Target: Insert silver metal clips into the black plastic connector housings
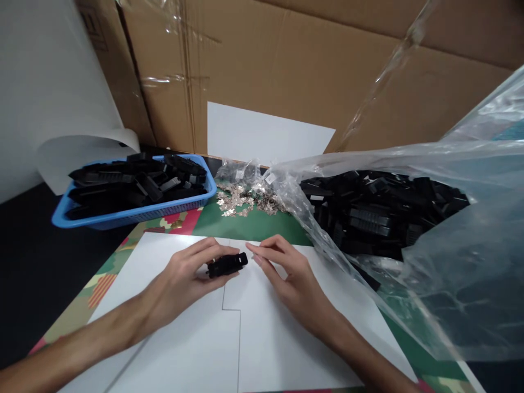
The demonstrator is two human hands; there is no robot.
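Nearest lies a smooth white paper surface [282, 344], crossed by a thin dark line which makes a step in its middle. Over it, the left hand [186, 268] is closed on a small black plastic block [227, 264], with fingers along its far side and the thumb along the near side. The block is thus between the two hands, its narrow end with a slot directed to the right; whether it also rests on the paper, I cannot tell. The right hand [292, 267] is just beside this end, thumb and forefinger tips almost together; if they pinch something tiny, I cannot tell. For good work here, I would judge, the left grip should be firm but leave the slotted end free, and the right fingertips should come straight to it, without pushing the block askew. Beyond the paper is a green patterned covering [290, 225], bearing a loose heap of thin, shiny, silver-coloured metal pieces [233, 201]. Farther left, a blue plastic basket with perforated walls [164, 209] contains long, ribbed black parts [151, 183]; at right, a wrinkled transparent plastic bag [462, 284] holds many similar ones. At the back stands brown, taped cardboard [295, 60], with a flat white sheet [262, 128] before it.
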